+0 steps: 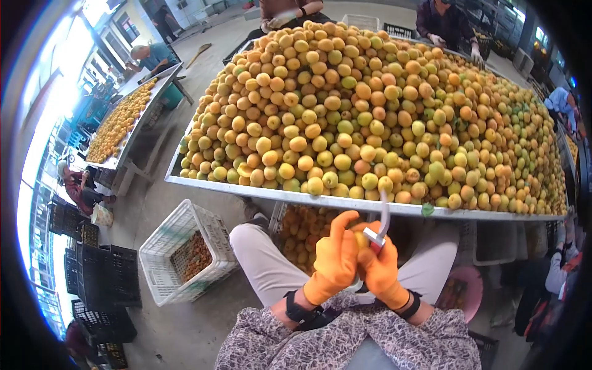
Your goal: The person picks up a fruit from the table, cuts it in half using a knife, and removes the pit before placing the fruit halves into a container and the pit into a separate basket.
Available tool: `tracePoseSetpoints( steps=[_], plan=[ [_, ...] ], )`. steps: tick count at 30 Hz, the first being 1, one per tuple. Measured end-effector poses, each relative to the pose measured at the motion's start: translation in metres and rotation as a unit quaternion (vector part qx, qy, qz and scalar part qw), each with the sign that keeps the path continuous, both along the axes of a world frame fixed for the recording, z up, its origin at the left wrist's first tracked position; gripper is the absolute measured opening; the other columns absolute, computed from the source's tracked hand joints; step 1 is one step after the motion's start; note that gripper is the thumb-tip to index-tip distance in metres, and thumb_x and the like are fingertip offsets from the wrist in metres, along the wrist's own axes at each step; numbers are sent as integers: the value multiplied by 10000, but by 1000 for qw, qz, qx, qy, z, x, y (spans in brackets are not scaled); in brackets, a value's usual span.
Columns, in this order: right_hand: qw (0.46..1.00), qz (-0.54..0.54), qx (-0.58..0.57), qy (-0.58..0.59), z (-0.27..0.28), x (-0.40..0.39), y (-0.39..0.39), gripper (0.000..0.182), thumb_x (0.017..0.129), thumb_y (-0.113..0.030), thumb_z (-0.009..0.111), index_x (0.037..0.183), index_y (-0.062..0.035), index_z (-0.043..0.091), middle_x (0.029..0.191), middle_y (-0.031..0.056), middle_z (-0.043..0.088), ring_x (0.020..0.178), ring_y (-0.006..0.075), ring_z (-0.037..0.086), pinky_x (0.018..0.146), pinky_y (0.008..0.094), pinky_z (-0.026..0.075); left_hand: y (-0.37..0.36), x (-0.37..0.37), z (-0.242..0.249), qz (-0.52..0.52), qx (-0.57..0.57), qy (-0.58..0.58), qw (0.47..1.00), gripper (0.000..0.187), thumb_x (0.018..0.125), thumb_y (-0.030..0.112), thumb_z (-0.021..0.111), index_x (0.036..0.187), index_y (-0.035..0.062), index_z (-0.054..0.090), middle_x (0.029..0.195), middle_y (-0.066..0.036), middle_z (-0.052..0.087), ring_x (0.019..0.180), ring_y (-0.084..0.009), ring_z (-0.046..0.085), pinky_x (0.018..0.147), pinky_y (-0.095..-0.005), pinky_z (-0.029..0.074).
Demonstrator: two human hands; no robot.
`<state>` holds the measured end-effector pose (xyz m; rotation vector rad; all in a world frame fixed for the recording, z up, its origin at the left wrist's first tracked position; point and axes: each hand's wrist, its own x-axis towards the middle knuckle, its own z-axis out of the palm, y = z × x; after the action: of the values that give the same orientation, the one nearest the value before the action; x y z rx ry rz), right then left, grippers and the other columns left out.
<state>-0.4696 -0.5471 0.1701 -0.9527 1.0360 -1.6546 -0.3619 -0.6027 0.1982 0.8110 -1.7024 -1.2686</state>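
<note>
My left hand [335, 258], in an orange glove, is closed around an apricot [361, 239] that is partly hidden by the fingers. Close beside it, my gloved right hand [383, 271] grips a small curved-blade knife [385, 216] with a red part at its handle. The blade points up, away from me, and the two hands nearly touch in front of my lap. Just beyond them, a metal-edged table [296, 197] carries a large heap of apricots [345, 111]. Under its edge, a crate holds more apricots [302, 231], below and behind my hands.
A white crate [217, 251] with brown pits or scraps stands to my left, and a pink basin [473, 290] to my right. Black crates [102, 277] are stacked farther left. Other people sit across the heap and at another fruit table [145, 114].
</note>
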Motion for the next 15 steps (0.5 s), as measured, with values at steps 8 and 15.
tracePoseSetpoints(
  steps=[8, 15],
  plan=[
    [934, 120, 40, -334, 34, -12, -15, 615, 907, -483, 593, 1250, 16, 487, 967, 122, 629, 563, 107, 529, 389, 187, 369, -11, 7, -16, -19, 376, 301, 876, 373, 988, 404, 401, 1104, 58, 478, 879, -94, 609, 641, -168, 580, 524, -257, 464],
    [935, 180, 43, -303, 30, -20, -7, 684, 851, -379, 713, 1309, 37, 422, 1232, 196, 564, 722, 143, 658, 397, 163, 404, -26, 52, -27, -72, 403, 329, 851, 323, 947, 367, 411, 1009, 53, 456, 673, -143, 553, 508, -207, 469, 459, -273, 369]
  ],
)
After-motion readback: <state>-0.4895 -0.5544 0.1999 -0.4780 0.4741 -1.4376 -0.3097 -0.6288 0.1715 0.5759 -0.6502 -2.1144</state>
